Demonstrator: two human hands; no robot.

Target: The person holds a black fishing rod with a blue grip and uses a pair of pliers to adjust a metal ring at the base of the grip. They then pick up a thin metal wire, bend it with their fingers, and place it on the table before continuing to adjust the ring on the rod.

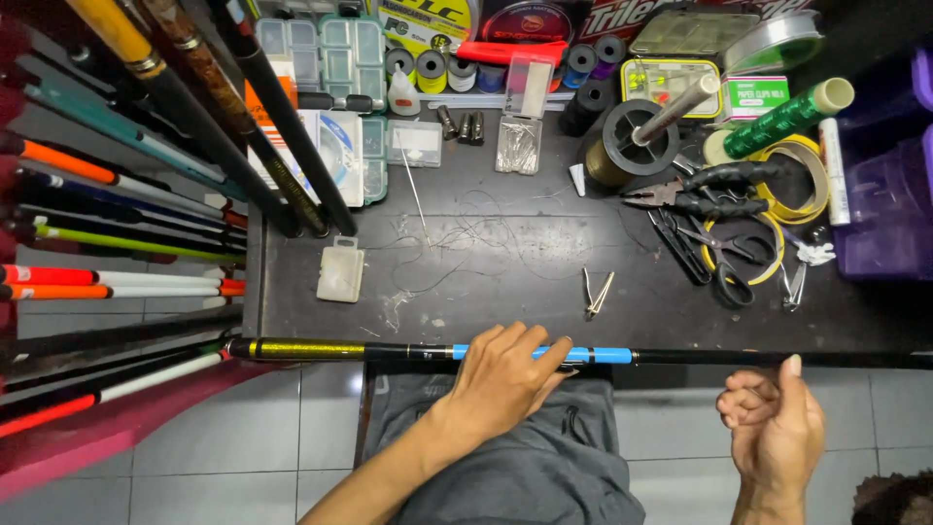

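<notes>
A long black fishing rod [680,357] with a blue band and a yellow-green patterned section lies across the front edge of the dark workbench [505,282]. My left hand [505,374] wraps around the rod at the blue band. My right hand [773,423] is just below the rod further right, thumb up against it and fingers curled, pinching something too thin to make out. Loose thin line [466,238] lies tangled on the bench behind the rod.
Several fishing rods [126,214] lean in from the left. The bench holds black pliers [705,190], scissors [724,262], a small clipper [598,292], line spools [632,136], a green thread spool [782,122], clear tackle boxes [330,58], a small white box [340,270] and a purple bin [889,185].
</notes>
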